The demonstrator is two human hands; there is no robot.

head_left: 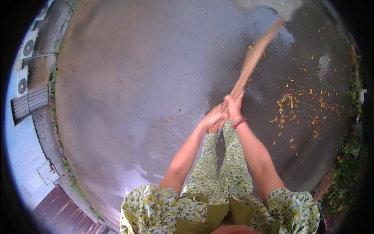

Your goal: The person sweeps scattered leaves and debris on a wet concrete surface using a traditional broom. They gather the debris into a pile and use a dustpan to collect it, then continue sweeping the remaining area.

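A tan stick broom (253, 56) slants up and to the right from my hands, its far end blurred over the wet ground. My left hand (216, 116) is wrapped round the near part of the bundle, just in front of my legs. Close beyond it, my right hand (234, 106), with a red bangle at the wrist, grips the same broom. Yellow and brown fallen leaves (287, 102) lie scattered on the pavement to the right of the broom. A few more leaves lie near its middle and far end.
Wet, dark concrete (156, 78) spreads around me, with a shiny puddle (286, 35) at the far right. Green plants (346, 177) and a brick edging border the right side. Along the left stand metal roofing sheets (29, 156) and outdoor air-conditioner units (22, 82).
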